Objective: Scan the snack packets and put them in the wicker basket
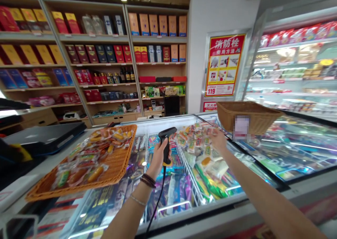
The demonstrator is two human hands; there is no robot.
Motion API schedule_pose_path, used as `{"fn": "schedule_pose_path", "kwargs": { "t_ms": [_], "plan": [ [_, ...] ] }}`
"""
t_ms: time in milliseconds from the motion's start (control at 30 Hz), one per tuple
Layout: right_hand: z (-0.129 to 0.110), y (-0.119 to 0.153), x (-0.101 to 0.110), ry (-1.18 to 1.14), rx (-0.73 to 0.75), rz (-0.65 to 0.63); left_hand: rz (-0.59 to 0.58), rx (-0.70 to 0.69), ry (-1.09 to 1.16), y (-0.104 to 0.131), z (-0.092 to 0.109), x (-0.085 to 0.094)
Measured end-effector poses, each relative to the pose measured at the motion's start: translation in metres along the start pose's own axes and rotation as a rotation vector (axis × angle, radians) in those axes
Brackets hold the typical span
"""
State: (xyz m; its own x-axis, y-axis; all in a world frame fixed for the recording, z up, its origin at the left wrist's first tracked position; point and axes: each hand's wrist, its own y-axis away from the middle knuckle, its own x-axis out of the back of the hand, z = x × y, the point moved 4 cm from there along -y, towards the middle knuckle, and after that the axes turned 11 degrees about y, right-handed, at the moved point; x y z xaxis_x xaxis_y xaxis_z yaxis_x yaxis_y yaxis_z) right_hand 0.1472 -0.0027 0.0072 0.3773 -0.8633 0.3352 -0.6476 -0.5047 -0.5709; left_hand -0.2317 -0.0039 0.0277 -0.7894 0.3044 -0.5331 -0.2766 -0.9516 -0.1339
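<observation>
My left hand (159, 156) is wrapped round the grip of a black handheld barcode scanner (166, 146), whose head tilts up and to the right. A dark cable hangs from the scanner's base. At the right edge of a pile of small clear-wrapped snack packets (193, 135) is my right hand (218, 139); its fingers are blurred, and I cannot tell whether they grip a packet. The pile lies on the chest freezer's glass top. To the left, a shallow wicker basket (110, 172) holds more wrapped snacks, some yellow and one green.
Colourful packs fill the chest freezer (173, 186) under the glass. A deeper brown wicker basket (223, 116) stands on its far right part. A black flat device (44, 137) is at the left. Behind are shelves of boxes (105, 53), a red poster (225, 65) and a lit display fridge (295, 63).
</observation>
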Motion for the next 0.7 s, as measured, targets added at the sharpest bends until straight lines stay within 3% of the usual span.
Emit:
{"fn": "schedule_pose_path", "kwargs": {
  "t_ms": [100,167,233,333,433,567,700],
  "plan": [
    [0.011,0.003,0.013,0.381,-0.039,0.021,0.014,0.006,-0.004,0.004,0.002,0.005],
    [-0.001,0.004,0.01,0.439,0.055,0.093,0.039,-0.013,-0.01,0.009,0.014,0.013],
    [-0.025,0.006,-0.006,0.396,0.174,0.138,0.072,-0.051,-0.01,0.015,0.035,0.025],
    [-0.085,0.018,-0.057,0.266,0.341,0.096,0.142,-0.14,-0.013,0.024,0.075,0.051],
    [-0.165,0.051,-0.124,0.065,0.489,-0.079,0.252,-0.248,-0.082,0.04,0.115,0.089],
    [-0.273,0.13,-0.203,-0.184,0.593,-0.432,0.456,-0.337,-0.173,0.072,0.157,0.15],
    [-0.349,0.23,-0.251,-0.285,0.758,-0.81,0.597,-0.351,-0.176,0.101,0.179,0.202]
  ]
}}
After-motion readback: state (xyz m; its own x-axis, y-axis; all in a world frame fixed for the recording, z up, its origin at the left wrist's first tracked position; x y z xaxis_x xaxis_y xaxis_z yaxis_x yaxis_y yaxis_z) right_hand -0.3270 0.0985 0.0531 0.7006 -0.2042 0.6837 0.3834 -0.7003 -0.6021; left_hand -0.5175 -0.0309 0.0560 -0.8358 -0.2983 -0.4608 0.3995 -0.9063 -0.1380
